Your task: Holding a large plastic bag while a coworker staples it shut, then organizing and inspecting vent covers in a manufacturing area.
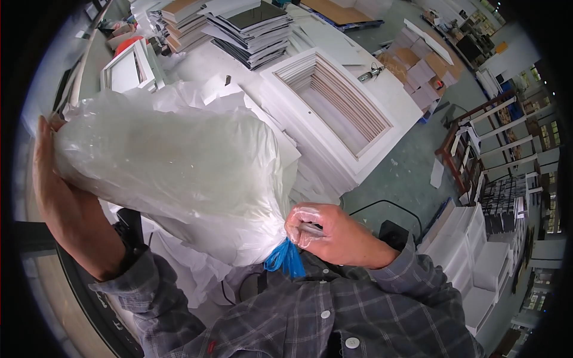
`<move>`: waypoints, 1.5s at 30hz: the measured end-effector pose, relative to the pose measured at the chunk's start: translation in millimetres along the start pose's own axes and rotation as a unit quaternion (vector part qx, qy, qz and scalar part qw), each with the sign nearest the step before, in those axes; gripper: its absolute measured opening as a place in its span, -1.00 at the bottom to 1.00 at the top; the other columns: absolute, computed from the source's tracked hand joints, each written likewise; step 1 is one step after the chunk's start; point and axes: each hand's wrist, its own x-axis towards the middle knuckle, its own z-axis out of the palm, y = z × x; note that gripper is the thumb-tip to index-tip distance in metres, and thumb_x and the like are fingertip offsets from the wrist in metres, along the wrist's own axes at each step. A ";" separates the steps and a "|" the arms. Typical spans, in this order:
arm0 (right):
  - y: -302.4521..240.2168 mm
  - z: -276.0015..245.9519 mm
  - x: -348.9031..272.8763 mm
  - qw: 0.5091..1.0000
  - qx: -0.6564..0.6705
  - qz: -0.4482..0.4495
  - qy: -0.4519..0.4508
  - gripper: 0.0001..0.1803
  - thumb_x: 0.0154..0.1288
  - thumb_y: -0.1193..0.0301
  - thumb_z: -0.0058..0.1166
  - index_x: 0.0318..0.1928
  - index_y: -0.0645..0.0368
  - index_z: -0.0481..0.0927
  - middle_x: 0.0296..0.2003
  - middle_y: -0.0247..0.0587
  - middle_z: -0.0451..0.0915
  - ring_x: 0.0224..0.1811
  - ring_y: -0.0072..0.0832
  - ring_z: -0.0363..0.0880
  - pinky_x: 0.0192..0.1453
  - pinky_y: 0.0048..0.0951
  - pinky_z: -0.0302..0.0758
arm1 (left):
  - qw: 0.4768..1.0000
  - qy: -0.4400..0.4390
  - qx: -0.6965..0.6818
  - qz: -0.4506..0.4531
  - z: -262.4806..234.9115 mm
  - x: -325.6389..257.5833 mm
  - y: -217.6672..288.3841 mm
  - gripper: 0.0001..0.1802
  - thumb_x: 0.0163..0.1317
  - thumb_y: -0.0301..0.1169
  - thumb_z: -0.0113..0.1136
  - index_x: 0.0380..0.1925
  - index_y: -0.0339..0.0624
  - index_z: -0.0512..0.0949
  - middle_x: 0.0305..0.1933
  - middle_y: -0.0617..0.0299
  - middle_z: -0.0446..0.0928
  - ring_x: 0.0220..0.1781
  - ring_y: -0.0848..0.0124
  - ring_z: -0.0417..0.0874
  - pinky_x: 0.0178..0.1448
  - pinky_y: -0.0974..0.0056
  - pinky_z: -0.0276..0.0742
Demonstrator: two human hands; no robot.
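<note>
A large, full, cloudy-white plastic bag [173, 161] hangs in front of me, its neck gathered at the right. Blue plastic strands [285, 258] stick out below the gathered neck. My left hand [57, 173] supports the bag's far left end, its fingers partly hidden behind the plastic. My right hand [328, 232] is closed in a pinch on the gathered neck, just above the blue strands. What fills the bag cannot be made out through the plastic.
A stack of white frames [334, 101] stands on the table beyond the bag. Piles of dark and white sheets [248, 33] lie further back. Cardboard boxes [418, 71] stand at the right, and white boxes [465, 256] near my right arm. A black cable [388, 203] curves across the floor.
</note>
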 end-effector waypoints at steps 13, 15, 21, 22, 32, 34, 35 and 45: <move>122.4 24.4 15.2 0.993 -0.086 0.072 -0.037 -0.92 0.29 0.55 0.00 -0.23 0.21 0.54 -0.34 -0.17 0.60 -0.28 -0.32 0.60 -0.13 -0.29 0.49 | 0.960 -0.080 0.263 -0.047 -91.2 47.5 -256.4 -0.62 0.51 -0.08 0.15 -0.25 -0.20 0.56 -0.37 0.42 0.38 -0.33 0.62 0.31 -0.24 0.43 0.26; 135.4 28.4 28.0 0.981 -0.195 0.017 -0.006 -0.91 0.27 0.53 -0.03 -0.25 0.19 0.54 -0.34 -0.12 0.61 -0.24 -0.15 0.64 -0.12 -0.17 0.50 | 0.957 -0.067 0.270 -0.085 -120.7 56.6 -294.6 -0.60 0.50 -0.06 0.16 -0.26 -0.21 0.55 -0.38 0.41 0.37 -0.34 0.61 0.30 -0.26 0.40 0.25; 148.7 35.0 37.1 0.970 -0.242 -0.006 0.031 -0.90 0.23 0.53 -0.03 -0.29 0.14 0.56 -0.35 -0.13 0.63 -0.22 -0.10 0.64 -0.12 -0.11 0.50 | 0.924 -0.090 0.336 -0.158 -152.4 93.2 -349.6 -0.55 0.45 -0.02 0.20 -0.27 -0.27 0.55 -0.39 0.38 0.36 -0.37 0.55 0.30 -0.31 0.32 0.27; 146.0 36.4 38.6 0.969 -0.245 -0.003 0.036 -0.90 0.22 0.53 -0.02 -0.30 0.14 0.56 -0.35 -0.14 0.63 -0.22 -0.11 0.65 -0.12 -0.12 0.51 | 0.917 -0.110 0.353 -0.152 -159.0 95.1 -352.2 -0.52 0.43 -0.02 0.21 -0.25 -0.31 0.56 -0.37 0.36 0.39 -0.35 0.55 0.33 -0.29 0.32 0.29; 160.2 31.6 60.4 0.960 -0.269 0.055 0.064 -0.87 0.23 0.50 0.00 -0.26 0.12 0.61 -0.32 -0.14 0.68 -0.18 -0.11 0.68 -0.10 -0.13 0.53 | 0.853 -0.214 0.444 -0.170 -153.9 54.9 -374.2 -0.53 0.36 -0.10 0.27 -0.12 -0.39 0.62 -0.29 0.23 0.60 -0.22 0.44 0.55 -0.11 0.26 0.45; 161.3 30.0 60.7 0.959 -0.262 0.074 0.082 -0.89 0.22 0.50 0.03 -0.28 0.13 0.62 -0.35 -0.15 0.69 -0.22 -0.09 0.69 -0.12 -0.08 0.53 | 0.821 -0.199 0.526 -0.100 -157.2 56.7 -389.6 -0.55 0.30 -0.14 0.30 -0.12 -0.39 0.63 -0.28 0.18 0.65 -0.24 0.38 0.61 -0.10 0.23 0.48; 162.3 29.0 61.1 0.959 -0.263 0.073 0.080 -0.89 0.22 0.50 0.03 -0.28 0.13 0.62 -0.35 -0.15 0.69 -0.22 -0.09 0.69 -0.12 -0.08 0.53 | 0.821 -0.196 0.526 -0.100 -159.6 59.8 -394.9 -0.55 0.30 -0.14 0.30 -0.12 -0.39 0.63 -0.28 0.18 0.65 -0.24 0.38 0.61 -0.10 0.23 0.48; 168.7 14.5 68.9 0.955 -0.252 0.132 0.077 -0.85 0.20 0.50 0.04 -0.22 0.14 0.62 -0.31 -0.11 0.71 -0.17 -0.05 0.69 -0.06 -0.10 0.54 | 0.847 -0.155 0.479 -0.171 -159.7 89.5 -416.9 -0.30 0.17 -0.03 0.40 0.04 -0.49 0.59 -0.05 -0.16 0.70 -0.01 0.07 0.73 0.09 0.11 0.55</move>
